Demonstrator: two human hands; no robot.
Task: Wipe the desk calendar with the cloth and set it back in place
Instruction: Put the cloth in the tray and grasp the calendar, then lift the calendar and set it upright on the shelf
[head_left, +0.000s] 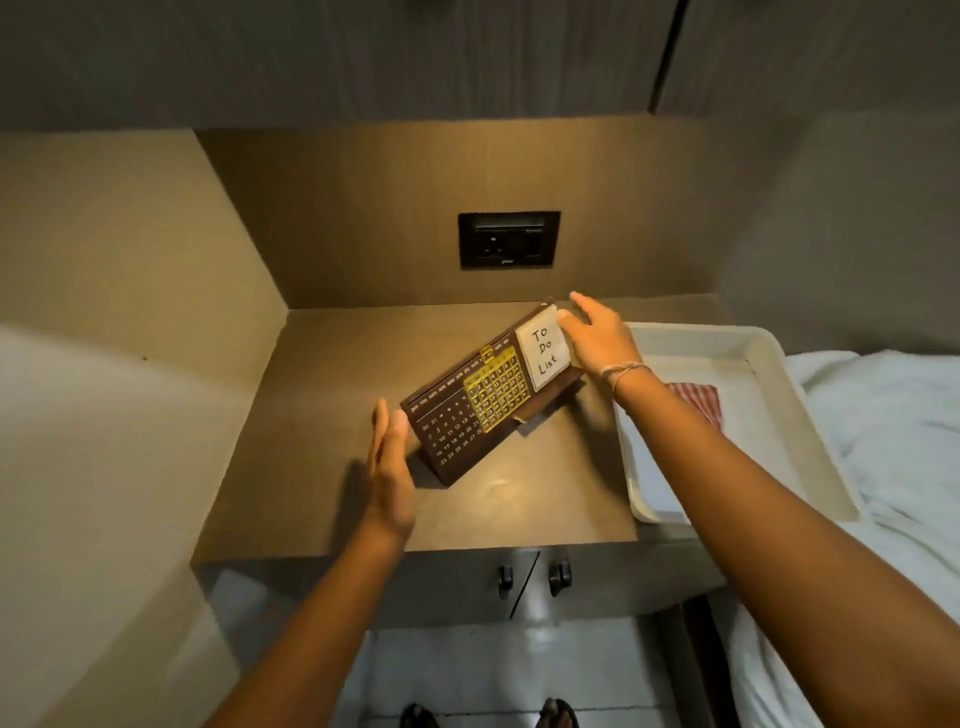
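A brown desk surface (332, 499) is spread beneath both hands, and a white bed (883, 467) is seen beyond the right forearm. A white tray (779, 415) is placed under and just right of the right wrist, straddling the desk edge and the bed, and a red-and-white striped cloth (698, 402) is lain inside it, partly hidden by that forearm. A black wall socket (508, 240) is set in the back panel, beyond and between the hands. Between the two hands the dark brown desk calendar (480, 410) is stood on the desk, turned at an angle, its left end toward the left hand and its right end toward the right. The left hand (389, 462) is held flat and upright, fingers straight and together, the palm turned to the calendar's left end and just beside it; whether contact is made cannot be told. The right hand (597, 338) is spread, fingers extended, the fingertips laid against the calendar's upper right corner; nothing is clasped. A gold grid frame (493, 397) is fitted over the numbered date rows. On the white note pad (543, 347) beside the right fingertips, "To Do List" is handwritten. A thread band (626, 370) is worn on the right wrist.
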